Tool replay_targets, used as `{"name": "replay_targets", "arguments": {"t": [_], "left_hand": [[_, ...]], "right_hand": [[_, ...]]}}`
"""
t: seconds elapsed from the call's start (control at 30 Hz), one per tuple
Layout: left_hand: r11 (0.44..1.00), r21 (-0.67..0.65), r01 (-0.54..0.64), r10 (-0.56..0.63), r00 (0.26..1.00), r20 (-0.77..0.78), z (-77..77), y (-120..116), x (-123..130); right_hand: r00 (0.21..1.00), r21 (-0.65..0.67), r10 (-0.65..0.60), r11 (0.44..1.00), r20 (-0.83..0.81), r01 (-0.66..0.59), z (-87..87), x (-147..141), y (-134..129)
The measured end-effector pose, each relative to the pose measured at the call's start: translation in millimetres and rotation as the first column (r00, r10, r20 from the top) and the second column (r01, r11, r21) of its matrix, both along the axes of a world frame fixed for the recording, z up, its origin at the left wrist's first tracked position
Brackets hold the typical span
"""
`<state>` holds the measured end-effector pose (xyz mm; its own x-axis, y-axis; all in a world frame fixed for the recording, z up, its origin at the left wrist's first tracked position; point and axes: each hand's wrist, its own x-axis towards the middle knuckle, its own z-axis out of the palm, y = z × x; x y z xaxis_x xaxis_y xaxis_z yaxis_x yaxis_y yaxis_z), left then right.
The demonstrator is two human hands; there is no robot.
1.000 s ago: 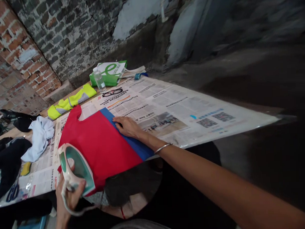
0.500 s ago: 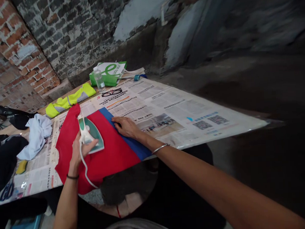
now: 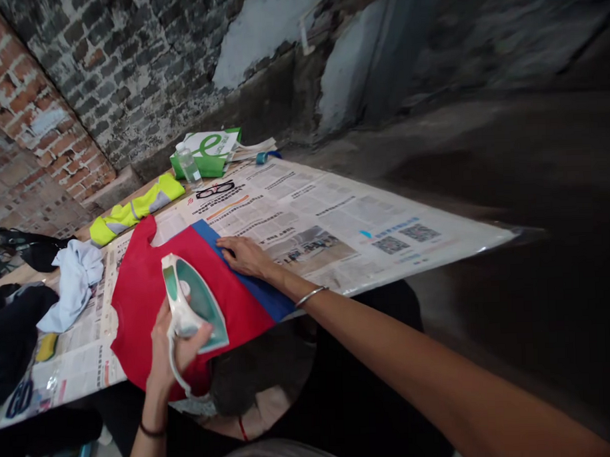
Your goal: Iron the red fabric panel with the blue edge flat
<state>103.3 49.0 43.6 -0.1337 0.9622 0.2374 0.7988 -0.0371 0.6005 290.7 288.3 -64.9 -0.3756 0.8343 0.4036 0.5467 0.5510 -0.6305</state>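
My left hand (image 3: 176,349) is wrapped round the handle of a white and green iron (image 3: 207,305), whose cord hangs down past my wrist. The iron is over the near part of a red garment (image 3: 137,281) and looks raised from the cloth. A blue band (image 3: 254,287) runs along the garment's right side. On that band rests my right hand (image 3: 246,256), fingers slightly bent and reaching left, pressing the cloth. The garment's near edge hangs over the table's front edge.
Newspaper under clear plastic (image 3: 329,207) covers the table. Glasses (image 3: 215,189), a bottle (image 3: 189,167), a green and white bag (image 3: 212,152) and a yellow reflective garment (image 3: 137,209) lie toward the back. At left are a pale blue cloth (image 3: 74,283), a sponge (image 3: 47,347) and scissors (image 3: 19,398).
The iron in my left hand has come toward me and appears larger, uncovering more red cloth behind it. My right hand stays on the blue band. The whole view has shifted slightly.
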Motion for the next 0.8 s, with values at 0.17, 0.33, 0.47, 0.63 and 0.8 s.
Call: {"name": "replay_targets", "arguments": {"t": [0.17,0.33,0.47,0.63,0.8], "left_hand": [[0.994,0.049,0.097,-0.093,0.993,-0.077,-10.0,-56.9,19.4],[0.99,0.005,0.143,-0.143,0.989,-0.043,-0.7,-6.1,21.2],[0.999,-0.032,0.025,-0.025,1.0,-0.008,11.8,84.7,15.6],[0.989,-0.018,-0.149,0.148,0.987,-0.058,20.6,158.2,20.3],[0.983,-0.031,-0.181,0.178,0.981,-0.078,23.5,130.6,36.6]], "right_hand": [[1.0,0.01,-0.013,1.0,-0.013,0.013,-2.6,-2.6,1.2],[1.0,0.008,-0.019,1.0,-0.013,0.019,-8.0,-2.9,4.8],[1.0,0.012,-0.001,1.0,-0.03,0.001,-10.9,-1.1,7.6],[0.999,0.026,0.017,1.0,-0.047,-0.016,-10.2,0.7,7.5],[0.999,-0.006,0.012,1.0,-0.046,-0.012,-6.5,0.5,5.8]]}}
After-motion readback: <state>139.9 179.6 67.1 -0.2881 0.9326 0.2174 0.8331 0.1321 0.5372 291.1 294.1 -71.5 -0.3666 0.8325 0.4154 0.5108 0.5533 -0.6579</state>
